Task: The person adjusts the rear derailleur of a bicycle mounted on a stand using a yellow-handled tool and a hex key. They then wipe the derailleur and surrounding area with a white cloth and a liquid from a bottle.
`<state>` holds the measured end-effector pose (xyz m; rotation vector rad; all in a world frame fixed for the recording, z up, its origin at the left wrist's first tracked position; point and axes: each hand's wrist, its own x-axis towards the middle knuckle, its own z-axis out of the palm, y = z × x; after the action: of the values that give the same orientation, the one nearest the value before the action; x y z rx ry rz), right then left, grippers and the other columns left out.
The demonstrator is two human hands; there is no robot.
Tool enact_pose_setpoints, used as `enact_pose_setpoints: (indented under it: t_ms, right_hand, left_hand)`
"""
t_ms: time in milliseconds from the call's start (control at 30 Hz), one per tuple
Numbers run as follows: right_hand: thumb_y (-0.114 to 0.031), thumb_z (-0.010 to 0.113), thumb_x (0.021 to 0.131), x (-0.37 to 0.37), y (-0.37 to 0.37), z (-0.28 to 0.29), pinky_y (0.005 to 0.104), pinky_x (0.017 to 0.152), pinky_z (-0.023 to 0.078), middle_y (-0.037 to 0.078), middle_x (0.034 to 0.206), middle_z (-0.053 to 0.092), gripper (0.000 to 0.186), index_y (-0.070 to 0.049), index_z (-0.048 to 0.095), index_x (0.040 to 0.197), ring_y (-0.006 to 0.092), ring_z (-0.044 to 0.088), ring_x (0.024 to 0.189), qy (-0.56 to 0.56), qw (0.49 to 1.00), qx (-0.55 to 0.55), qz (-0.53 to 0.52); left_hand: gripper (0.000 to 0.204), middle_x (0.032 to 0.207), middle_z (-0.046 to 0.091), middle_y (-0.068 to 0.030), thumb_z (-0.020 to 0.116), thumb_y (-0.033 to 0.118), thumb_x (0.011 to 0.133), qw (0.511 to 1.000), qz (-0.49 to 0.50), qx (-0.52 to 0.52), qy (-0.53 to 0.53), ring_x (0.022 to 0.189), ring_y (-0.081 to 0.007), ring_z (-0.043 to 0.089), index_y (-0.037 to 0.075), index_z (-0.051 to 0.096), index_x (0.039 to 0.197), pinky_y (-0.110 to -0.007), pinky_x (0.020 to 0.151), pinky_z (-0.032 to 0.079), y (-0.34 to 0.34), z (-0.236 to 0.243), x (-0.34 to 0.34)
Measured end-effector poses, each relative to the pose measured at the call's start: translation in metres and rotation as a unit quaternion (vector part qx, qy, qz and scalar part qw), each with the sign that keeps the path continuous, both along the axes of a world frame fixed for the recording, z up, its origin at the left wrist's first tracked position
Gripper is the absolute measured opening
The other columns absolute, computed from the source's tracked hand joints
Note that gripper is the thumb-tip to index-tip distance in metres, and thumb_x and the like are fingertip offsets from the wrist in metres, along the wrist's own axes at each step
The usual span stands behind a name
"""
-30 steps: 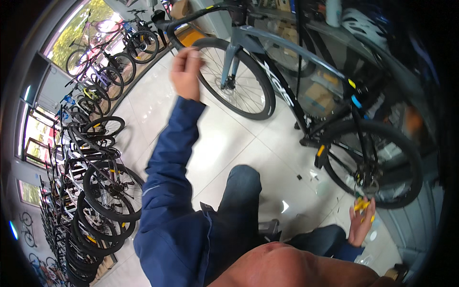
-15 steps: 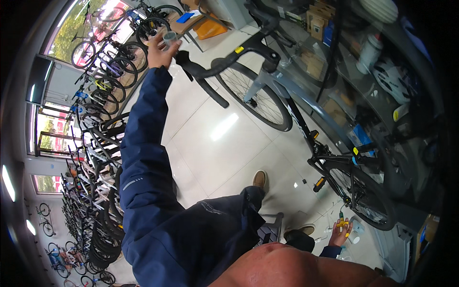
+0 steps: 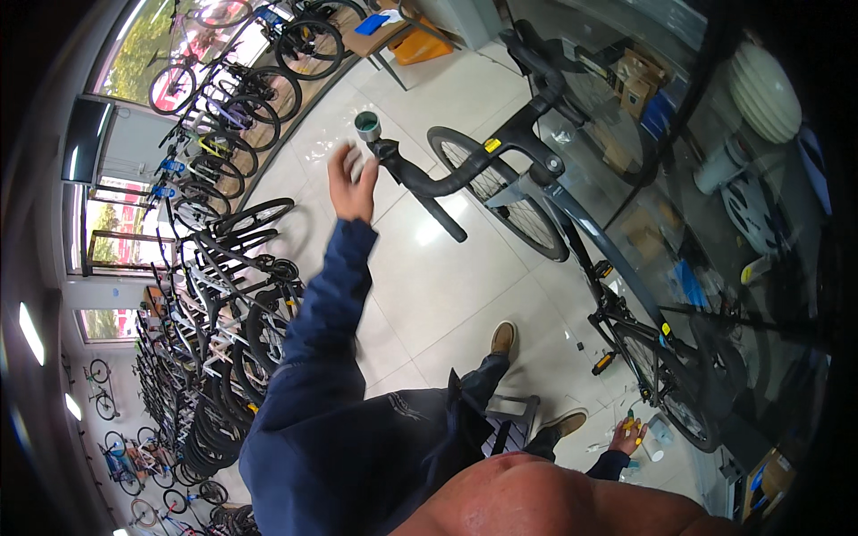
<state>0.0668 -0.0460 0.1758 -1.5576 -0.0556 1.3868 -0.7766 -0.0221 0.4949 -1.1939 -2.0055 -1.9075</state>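
A small round grey cup with a greenish inside (image 3: 367, 126) stands on the end of the brake hood of a drop-bar road bike (image 3: 585, 219). Just below it is my left hand (image 3: 354, 181), its fingers apart and holding nothing; a small gap lies between hand and cup. Low on the right, beside the rear wheel (image 3: 663, 384), my right hand (image 3: 627, 437) is closed round a yellow-and-green tool (image 3: 631, 422). What kind of tool it is, I cannot make out. The bike's dark curved handlebar (image 3: 438, 186) points toward my left side.
Rows of parked bikes (image 3: 223, 304) fill the left side. Behind the bike stands a glass display case with a white helmet (image 3: 749, 214) inside. A chair (image 3: 517, 413) is close by my legs. Small parts lie on the tiled floor near my right hand.
My left hand has let go of the cup and drawn back toward me; the cup now stays on the brake hood. My right hand still holds the tool. The view has shifted slightly.
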Motion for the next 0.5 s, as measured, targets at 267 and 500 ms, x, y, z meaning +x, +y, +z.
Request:
enact_pose_setpoints:
  t_ms: [267, 500]
  right_hand:
    - [-0.013, 0.072, 0.095, 0.0, 0.022, -0.009, 0.0339, 0.078, 0.06, 0.007, 0.126, 0.058, 0.066, -0.022, 0.039, 0.151, 0.029, 0.065, 0.104, -0.028, 0.998, -0.042, -0.038]
    - [-0.013, 0.074, 0.093, -0.011, 0.036, -0.006, 0.0315, 0.073, 0.062, 0.011, 0.124, 0.058, 0.066, -0.024, 0.041, 0.148, 0.0274, 0.066, 0.095, -0.062, 0.996, -0.058, -0.028]
  left_hand:
    - [0.037, 0.113, 0.069, -0.0125, 0.057, 0.024, 0.099, 0.576, -0.222, -0.17, -0.769, 0.087, -0.0248, 0.068, 0.001, 0.057, 0.127, -0.038, 0.066, 0.056, -0.208, -0.307, 0.24]
    - [0.036, 0.112, 0.069, -0.0124, 0.057, 0.025, 0.099, 0.481, -0.127, -0.552, -0.669, 0.087, -0.0248, 0.068, 0.001, 0.057, 0.125, -0.038, 0.066, 0.056, -0.243, -0.341, 0.338]
